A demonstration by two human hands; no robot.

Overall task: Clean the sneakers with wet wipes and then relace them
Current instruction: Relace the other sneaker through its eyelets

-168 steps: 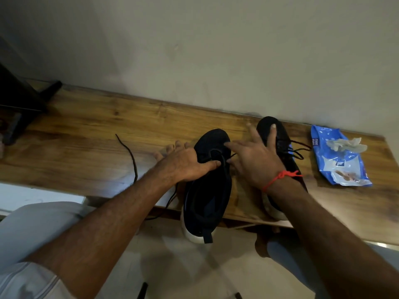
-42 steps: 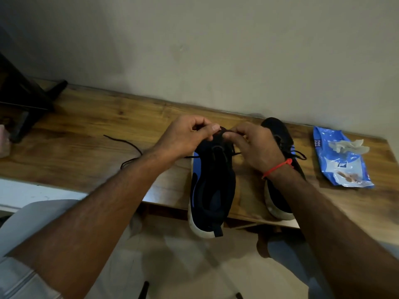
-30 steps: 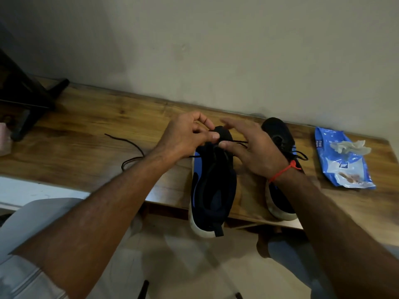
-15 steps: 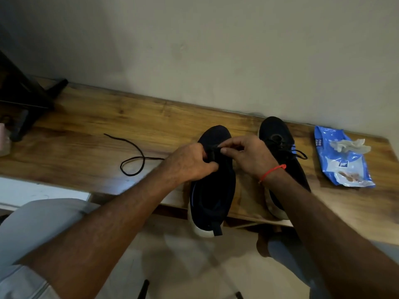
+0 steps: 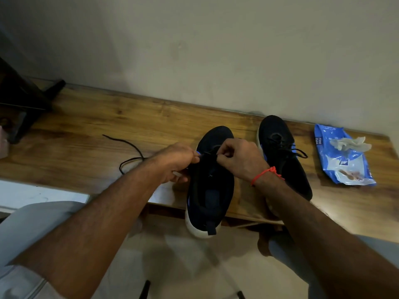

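Far left: dark stand on the bench, same spot as before.

Lace: loose tail lies curled on the wood left of the hands, its loop near the left wrist. Half a second ago the loop sat further from the arm; the slack looks a little shorter now, so some lace has likely been drawn through.

Left hand: fingers curled, pinching the lace at the left edge of the near shoe's throat. It has lifted slightly and moved in since the last frame.

Near shoe: toe to the wall, heel overhanging the bench edge. Lacing barely begun; only the lowest eyelets seem involved, though dark lace on dark fabric makes this hard to read.

Right hand: fingers curled, thumb and forefinger nipping the lace across from the left hand. A second ago it was spread open over the toe; now it is closed. Reads as both ends being evened after a first pass.

Far shoe: already laced and tied, unmoved.

Wipes pack: far right, one wipe lying on top, unchanged. Cleaning seems finished; relacing of the second shoe is early.
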